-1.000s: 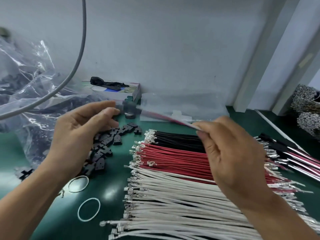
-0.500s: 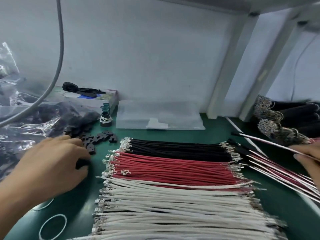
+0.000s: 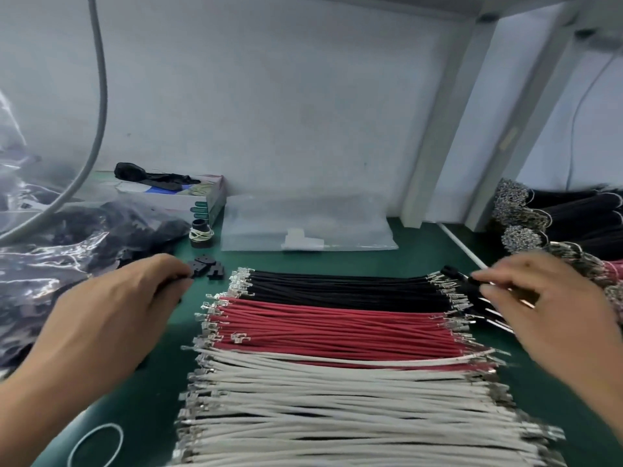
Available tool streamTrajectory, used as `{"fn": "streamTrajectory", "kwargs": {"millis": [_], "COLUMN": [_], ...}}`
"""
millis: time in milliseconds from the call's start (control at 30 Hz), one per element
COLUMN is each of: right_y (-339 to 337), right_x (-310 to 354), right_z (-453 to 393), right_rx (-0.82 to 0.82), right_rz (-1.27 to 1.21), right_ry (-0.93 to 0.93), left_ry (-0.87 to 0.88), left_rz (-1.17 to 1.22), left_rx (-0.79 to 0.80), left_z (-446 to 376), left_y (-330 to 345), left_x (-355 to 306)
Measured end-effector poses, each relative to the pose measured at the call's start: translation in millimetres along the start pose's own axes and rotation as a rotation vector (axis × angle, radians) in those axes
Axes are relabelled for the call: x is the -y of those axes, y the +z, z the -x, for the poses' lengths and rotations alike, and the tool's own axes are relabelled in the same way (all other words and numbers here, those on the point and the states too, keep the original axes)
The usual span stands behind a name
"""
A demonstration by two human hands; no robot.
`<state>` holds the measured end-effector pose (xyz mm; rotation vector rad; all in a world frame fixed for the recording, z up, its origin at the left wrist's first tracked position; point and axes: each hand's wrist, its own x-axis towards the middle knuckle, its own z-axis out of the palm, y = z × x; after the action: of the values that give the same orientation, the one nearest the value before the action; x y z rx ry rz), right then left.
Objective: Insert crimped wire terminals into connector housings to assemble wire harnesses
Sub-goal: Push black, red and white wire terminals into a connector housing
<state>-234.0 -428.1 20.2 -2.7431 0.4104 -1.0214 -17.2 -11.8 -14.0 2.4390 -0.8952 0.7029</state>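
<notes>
Leftmost, a clear plastic bag (image 3: pixel 43 264) of dark parts lies on the green mat (image 3: pixel 161 382), with a white rubber band (image 3: pixel 96 444) near the front edge. Next, the left hand (image 3: pixel 101 325) reaches over the loose connector housings (image 3: pixel 205 268); its fingertips curl onto a black housing at the near edge of that small pile, though the fingers hide how firmly it is gripped. Behind stand a small cardboard box (image 3: pixel 188 197) and a flat clear pouch (image 3: pixel 303 227).

Centre: three rows of crimped wires lie side by side with their long axes running left to right: black wires (image 3: pixel 340 291) farthest, red wires (image 3: pixel 337 332) in the middle, white wires (image 3: pixel 337 406) nearest. Metal terminals sit at both ends of every row, so the left-hand terminals lie just beside the housings.

Right: the right hand (image 3: pixel 553 315) hovers over the finished harnesses (image 3: pixel 485 298) that fan out past the wires' right ends. Thumb and forefinger are close together near a thin wire there, but blur hides whether they pinch it. Bundles of dark wire (image 3: pixel 573 224) are stacked at the far right.

Judgement: a new cycle is starting. The left hand is nearer the housings; the right hand is nearer the wires' right ends, so a wire drawn from there must travel leftward, terminal first, along its own axis into the housing.
</notes>
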Motion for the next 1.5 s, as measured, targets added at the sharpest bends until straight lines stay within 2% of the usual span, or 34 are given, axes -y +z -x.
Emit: {"fn": "streamTrajectory", "kwargs": {"millis": [100,200,400,600,667,767,833,1200,1300,1400,1500], "right_y": [32.6,71.4,126.6,128.6,124.7,120.5,119.3,104.2,101.3,89.7,66.4], "right_x": [86.2,141.1,169.8,171.7,172.8,177.3,180.6,171.5,169.7,172.3,177.3], "right_z": [-27.6,-50.4,-64.0,-61.0,-58.3,-54.6,-54.1,-71.6,-80.0,-90.9,-90.4], "right_rx": [0.174,0.359,0.487,0.437,0.404,0.343,0.325,0.320,0.337,0.202,-0.029], "right_rz": [-0.194,-0.245,-0.196,-0.173,-0.123,0.075,0.157,-0.121,-0.180,-0.226,-0.163], "right_ry": [-0.163,-0.191,-0.170,-0.204,-0.285,-0.514,-0.577,-0.209,-0.178,-0.223,-0.378], "left_ry": [0.049,0.067,0.033,0.030,0.028,0.021,0.009,-0.055,-0.055,-0.062,-0.106], "left_rz": [0.059,0.095,0.153,0.180,0.181,0.180,0.179,0.255,0.263,0.278,0.345], "left_rx": [-0.025,-0.010,0.026,0.021,0.013,0.013,0.011,0.000,-0.020,-0.059,-0.083], "left_z": [2.5,3.2,2.9,4.6,5.1,4.8,4.1,4.4,4.0,3.5,2.7], "left_y": [1.0,2.0,-1.9,0.1,0.2,0.0,-0.9,-4.6,-5.0,-5.4,-3.4], "left_x": [-13.1,-17.2,-19.7,-24.4,-24.5,-25.5,-26.6,-33.3,-34.2,-35.2,-35.0]}}
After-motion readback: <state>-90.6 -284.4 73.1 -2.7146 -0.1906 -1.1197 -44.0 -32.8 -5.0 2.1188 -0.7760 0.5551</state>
